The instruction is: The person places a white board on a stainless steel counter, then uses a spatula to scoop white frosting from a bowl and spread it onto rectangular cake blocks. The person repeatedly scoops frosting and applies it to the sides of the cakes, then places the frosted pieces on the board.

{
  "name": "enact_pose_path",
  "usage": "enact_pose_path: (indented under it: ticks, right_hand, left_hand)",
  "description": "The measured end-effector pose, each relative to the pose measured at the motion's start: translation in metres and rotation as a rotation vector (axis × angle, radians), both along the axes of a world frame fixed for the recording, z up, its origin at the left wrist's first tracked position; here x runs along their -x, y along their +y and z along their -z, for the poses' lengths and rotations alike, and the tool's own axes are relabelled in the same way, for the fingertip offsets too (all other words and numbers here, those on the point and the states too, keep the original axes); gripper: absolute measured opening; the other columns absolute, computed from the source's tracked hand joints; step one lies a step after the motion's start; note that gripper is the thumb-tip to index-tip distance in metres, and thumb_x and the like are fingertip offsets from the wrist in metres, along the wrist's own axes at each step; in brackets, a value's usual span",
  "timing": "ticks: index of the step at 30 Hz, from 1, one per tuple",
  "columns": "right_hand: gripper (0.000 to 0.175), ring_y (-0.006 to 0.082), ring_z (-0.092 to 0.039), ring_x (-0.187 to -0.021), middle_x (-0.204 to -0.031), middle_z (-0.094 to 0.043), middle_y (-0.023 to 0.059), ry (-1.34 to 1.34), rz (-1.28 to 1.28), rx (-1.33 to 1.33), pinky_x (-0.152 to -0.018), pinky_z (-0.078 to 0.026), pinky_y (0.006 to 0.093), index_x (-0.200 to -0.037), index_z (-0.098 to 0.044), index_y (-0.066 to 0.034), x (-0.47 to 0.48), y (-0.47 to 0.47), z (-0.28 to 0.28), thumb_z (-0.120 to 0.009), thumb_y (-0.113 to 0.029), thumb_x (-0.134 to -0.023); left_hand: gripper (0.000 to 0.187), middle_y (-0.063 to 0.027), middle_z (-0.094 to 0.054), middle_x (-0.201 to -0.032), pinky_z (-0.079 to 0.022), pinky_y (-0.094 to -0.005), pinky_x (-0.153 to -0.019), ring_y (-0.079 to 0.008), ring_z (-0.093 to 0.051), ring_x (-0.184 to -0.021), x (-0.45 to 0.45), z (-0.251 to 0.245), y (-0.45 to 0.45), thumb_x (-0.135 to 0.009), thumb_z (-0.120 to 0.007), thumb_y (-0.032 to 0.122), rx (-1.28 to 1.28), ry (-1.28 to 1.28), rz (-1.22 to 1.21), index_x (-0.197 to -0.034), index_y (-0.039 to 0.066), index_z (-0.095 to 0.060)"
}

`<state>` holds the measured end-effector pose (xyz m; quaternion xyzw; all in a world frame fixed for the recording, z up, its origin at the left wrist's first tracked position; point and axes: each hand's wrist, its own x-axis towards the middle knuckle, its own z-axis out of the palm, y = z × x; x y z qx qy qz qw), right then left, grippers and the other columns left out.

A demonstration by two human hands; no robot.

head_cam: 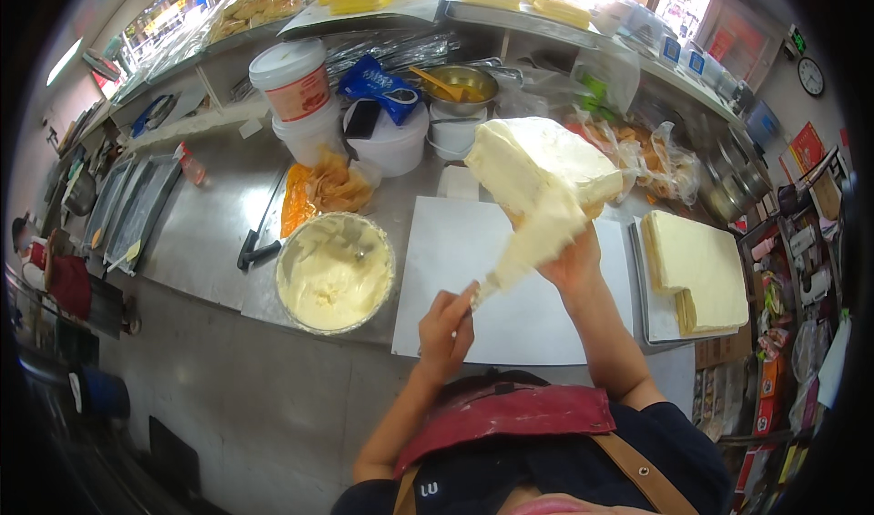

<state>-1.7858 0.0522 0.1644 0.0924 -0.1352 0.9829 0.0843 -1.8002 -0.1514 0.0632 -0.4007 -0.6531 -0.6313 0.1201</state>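
Note:
My left hand [447,330] grips a spatula by its handle. Pale cream coats the spatula blade [536,245], which is blurred and lies against the near side of a block of cake [546,160]. That block is spread with cream on its top and sides and is held up, tilted, above the counter. Beneath it, my right hand [577,259] supports the cake, with its fingers largely hidden. Below both hands lies a white sheet or board [450,262]. A metal bowl of cream [334,276] stands to the left of it.
On the right, cream-topped cake blocks [696,262] sit on a lined tray [666,324]. A black-handled tool [256,252] lies beside the bowl. White buckets [389,139] and a basin with an orange spatula [464,85] stand behind. Another person [61,269] is at far left.

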Motion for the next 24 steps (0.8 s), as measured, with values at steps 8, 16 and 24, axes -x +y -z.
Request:
enact_pose_path:
  ticks: [8, 16, 24]
  right_hand:
    - [0.049, 0.0297, -0.052, -0.128, -0.143, -0.051, 0.0115, -0.031, -0.004, 0.144, -0.108, -0.045, 0.0427, -0.145, -0.043, -0.0091, 0.003, -0.001, -0.006, -0.042, -0.038, -0.105]
    - [0.049, 0.0319, -0.056, -0.121, -0.139, -0.051, 0.0154, 0.007, -0.033, -0.052, -0.100, -0.051, 0.0437, -0.144, -0.039, -0.0033, -0.004, 0.025, 0.021, -0.043, -0.033, -0.105]
    - [0.056, 0.0359, -0.050, -0.130, -0.141, -0.051, 0.0176, -0.028, -0.120, 0.192, -0.101, -0.053, 0.0407, -0.141, -0.046, -0.0065, -0.014, 0.029, 0.041, -0.052, -0.043, -0.099]
  left_hand:
    - [0.053, -0.0113, -0.052, -0.079, -0.043, -0.0311, -0.060, -0.0232, -0.050, -0.066, -0.002, 0.009, 0.004, -0.081, -0.053, -0.014, -0.045, -0.120, -0.064, -0.132, 0.000, -0.057]
    - [0.060, -0.0128, -0.056, -0.085, -0.049, -0.0331, -0.060, -0.0238, -0.058, -0.071, -0.018, 0.000, -0.014, -0.076, -0.059, -0.013, 0.062, 0.033, -0.087, -0.133, 0.006, -0.059]
    - [0.048, -0.0067, -0.047, -0.099, -0.041, -0.0279, -0.068, -0.0158, -0.047, -0.080, 0.010, 0.017, -0.020, -0.086, -0.058, -0.008, -0.010, 0.023, -0.325, -0.134, -0.001, -0.055]
